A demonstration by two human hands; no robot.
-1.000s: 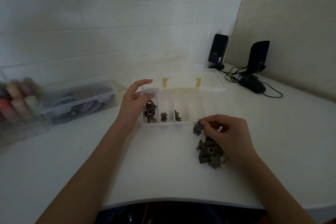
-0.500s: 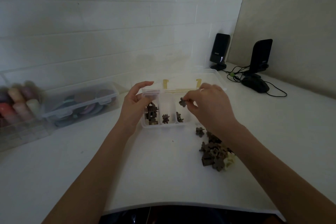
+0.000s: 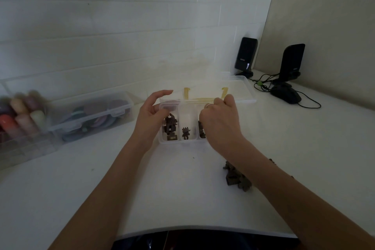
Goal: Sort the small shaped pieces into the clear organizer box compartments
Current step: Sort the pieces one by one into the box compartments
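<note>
We kept our left hand (image 3: 151,116) at the left end of the clear organizer box (image 3: 178,141), palm turned inward against its side wall, the thumb by the near corner and the fingers arched loosely above the rim; nothing was gripped between them. Our right hand (image 3: 220,123) reached over the right part of the box, back of the hand toward the camera, knuckles bent and fingertips tucked down out of sight. Whether it held a piece we could not tell, since the fingers were hidden behind the hand itself.

Inside the box, the leftmost compartment held a stack of dark pieces (image 3: 171,127), the next one held a single small figure (image 3: 185,133), and a third showed a few pieces (image 3: 201,129) partly covered by our right hand. The open lid (image 3: 239,91) lay flat behind the box. The unsorted pile (image 3: 236,177) sat on the white table (image 3: 81,178) to the right, near our right forearm and well apart from the box.

Half a second earlier, our right hand had been held higher above the third compartment with a dark piece plainly pinched in its fingertips; now it had dropped lower and further over the box, and that piece was no longer visible. The left hand had barely shifted. Two black speakers (image 3: 245,55) stood in the far corner.
</note>
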